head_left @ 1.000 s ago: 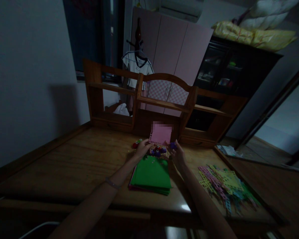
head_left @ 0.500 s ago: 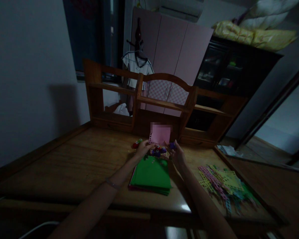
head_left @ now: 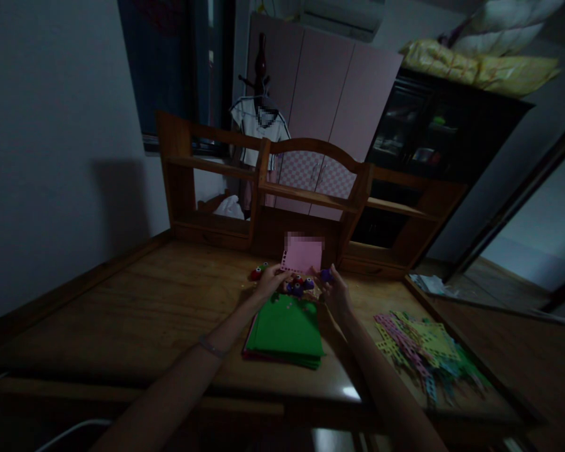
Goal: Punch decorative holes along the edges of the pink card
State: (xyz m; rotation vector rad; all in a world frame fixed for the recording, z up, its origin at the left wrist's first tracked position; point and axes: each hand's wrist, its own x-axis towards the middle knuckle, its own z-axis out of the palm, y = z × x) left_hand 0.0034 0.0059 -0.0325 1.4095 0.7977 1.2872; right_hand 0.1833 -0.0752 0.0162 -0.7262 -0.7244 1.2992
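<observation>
Near far edge of tabletop (head_left: 183, 295)! | Clutched purple piece (head_left: 326, 275) in right hand (head_left: 338, 292)! | Had left hand (head_left: 269, 282) at pink sheet (head_left: 304, 255), couldn't tell grip

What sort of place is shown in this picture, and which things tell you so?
Probably a room in a home, perhaps a bedroom or study: a shirt hangs from a coat stand, with a pink wardrobe beyond the wooden desk.
</observation>
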